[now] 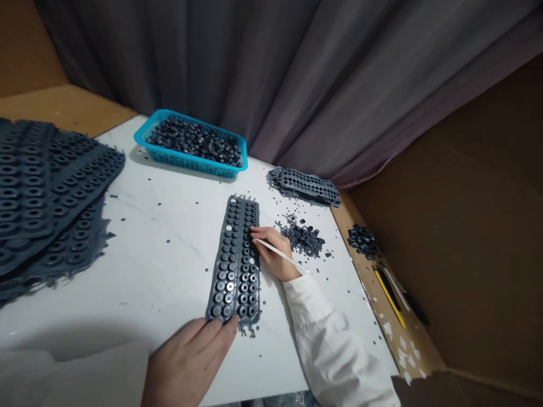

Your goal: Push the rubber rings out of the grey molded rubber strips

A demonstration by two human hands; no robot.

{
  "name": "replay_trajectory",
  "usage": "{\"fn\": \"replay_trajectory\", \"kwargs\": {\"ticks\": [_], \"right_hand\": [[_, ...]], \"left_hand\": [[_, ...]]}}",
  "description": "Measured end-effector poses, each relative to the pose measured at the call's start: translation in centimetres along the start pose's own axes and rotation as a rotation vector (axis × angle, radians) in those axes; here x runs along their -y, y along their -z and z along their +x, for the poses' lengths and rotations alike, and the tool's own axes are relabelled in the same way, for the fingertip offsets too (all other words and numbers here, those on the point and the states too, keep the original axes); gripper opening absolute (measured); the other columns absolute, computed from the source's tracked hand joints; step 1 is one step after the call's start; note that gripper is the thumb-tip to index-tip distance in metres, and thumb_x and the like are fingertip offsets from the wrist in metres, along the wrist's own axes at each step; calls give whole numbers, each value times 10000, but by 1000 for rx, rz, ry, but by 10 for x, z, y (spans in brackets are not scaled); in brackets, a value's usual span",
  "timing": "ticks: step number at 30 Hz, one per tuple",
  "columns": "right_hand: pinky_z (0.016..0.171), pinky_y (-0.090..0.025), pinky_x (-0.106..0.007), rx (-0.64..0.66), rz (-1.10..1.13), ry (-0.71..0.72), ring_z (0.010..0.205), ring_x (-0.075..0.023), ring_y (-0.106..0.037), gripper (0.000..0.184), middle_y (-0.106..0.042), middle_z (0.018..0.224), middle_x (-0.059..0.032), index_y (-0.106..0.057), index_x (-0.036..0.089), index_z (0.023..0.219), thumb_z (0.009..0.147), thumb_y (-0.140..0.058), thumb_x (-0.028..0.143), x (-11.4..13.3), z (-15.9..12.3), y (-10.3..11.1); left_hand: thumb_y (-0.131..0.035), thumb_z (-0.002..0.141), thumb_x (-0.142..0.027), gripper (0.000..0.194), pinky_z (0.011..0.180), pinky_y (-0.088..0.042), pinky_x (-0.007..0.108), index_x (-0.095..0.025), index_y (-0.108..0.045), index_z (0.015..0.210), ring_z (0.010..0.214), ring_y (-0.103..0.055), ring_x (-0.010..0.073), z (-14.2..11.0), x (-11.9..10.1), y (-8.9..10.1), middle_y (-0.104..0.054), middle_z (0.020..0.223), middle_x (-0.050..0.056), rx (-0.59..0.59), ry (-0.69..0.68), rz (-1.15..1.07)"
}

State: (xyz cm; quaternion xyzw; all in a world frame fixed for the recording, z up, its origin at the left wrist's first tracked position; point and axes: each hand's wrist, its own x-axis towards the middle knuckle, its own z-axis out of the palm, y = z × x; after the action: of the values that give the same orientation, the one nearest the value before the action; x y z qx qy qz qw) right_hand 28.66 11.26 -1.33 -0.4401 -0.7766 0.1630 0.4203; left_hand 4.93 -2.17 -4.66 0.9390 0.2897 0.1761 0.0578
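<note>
A dark grey moulded rubber sheet (236, 254) with rows of round, ring-like parts lies lengthwise on the white table. Several of its spots show white through empty holes. At the near edge, my left hand (195, 350) grips the sheet, its fingertips on the edge and its thumb hidden. Over the right-hand rows, my right hand (274, 251) is closed around a thin white stick (280, 253), fingertips close to the round parts. The tip of the stick is too small to make out. Just right of that hand lies a pile of small dark bits (304, 238).
A blue basket (190, 161) full of small dark parts stands at the back. Large uncut sheets (55, 198) are stacked at left. Perforated leftover strips (305, 186) lie back right. A yellow-handled tool (389, 297) and a dark clump (363, 241) rest along the right edge.
</note>
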Motion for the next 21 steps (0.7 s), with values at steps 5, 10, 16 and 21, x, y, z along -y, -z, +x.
{"fn": "replay_trajectory", "kwargs": {"ticks": [5,10,16,21], "right_hand": [[954,-497,-445,71,-46,0,1140,-226,-585,96,-682,1127,-119,-637,216,912,902,-556,267,-3,2,0],[933,-519,-429,81,11,-40,1109,-221,-610,116,-688,1094,-121,-631,219,908,910,-545,296,-4,2,1],[951,-512,-427,100,-23,-25,1131,-211,-591,108,-681,1117,-109,-619,220,932,921,-528,278,-5,0,1],[960,-499,-433,170,-151,16,1154,-213,-563,142,-659,1168,-105,-608,225,947,943,-466,235,-12,5,1]], "left_hand": [[-602,739,-575,741,918,-385,355,-83,-533,1289,1043,-526,276,-1,-1,-7,-546,1334,114,-55,2,-2],[-508,800,-605,705,870,-391,360,-90,-539,1281,985,-525,262,3,2,1,-598,1257,99,-135,-24,6],[-314,880,-695,779,876,-393,354,-84,-512,1322,985,-535,254,8,8,19,-578,1295,89,-64,-81,16],[-242,888,-712,816,845,-415,378,-74,-512,1320,940,-549,264,6,5,10,-592,1274,107,-104,-44,-29]]}}
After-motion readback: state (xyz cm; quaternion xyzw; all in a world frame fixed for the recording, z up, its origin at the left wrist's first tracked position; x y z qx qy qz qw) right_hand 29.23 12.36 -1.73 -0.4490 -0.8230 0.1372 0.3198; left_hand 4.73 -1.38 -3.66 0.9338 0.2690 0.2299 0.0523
